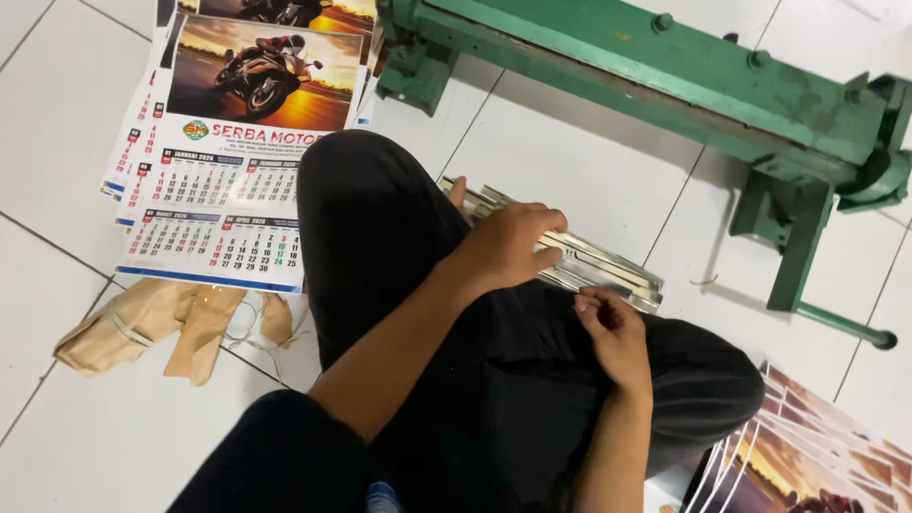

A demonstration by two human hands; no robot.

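Observation:
I sit on a white tiled floor with my black-trousered legs crossed. A bundle of thin silvery metal strips (608,268) lies on the floor past my knee. My left hand (503,245) rests on the bundle, fingers curled over its top. My right hand (616,334) is just below the bundle's near end, fingertips pinched at the end of a strip. A stack of wall calendars (228,142) with a motorcycle picture lies at the upper left.
A green metal machine (684,81) with legs and a long bar runs across the top right. Crumpled brown paper and string (161,323) lie at the left. More printed calendar sheets (807,446) fan out at the bottom right.

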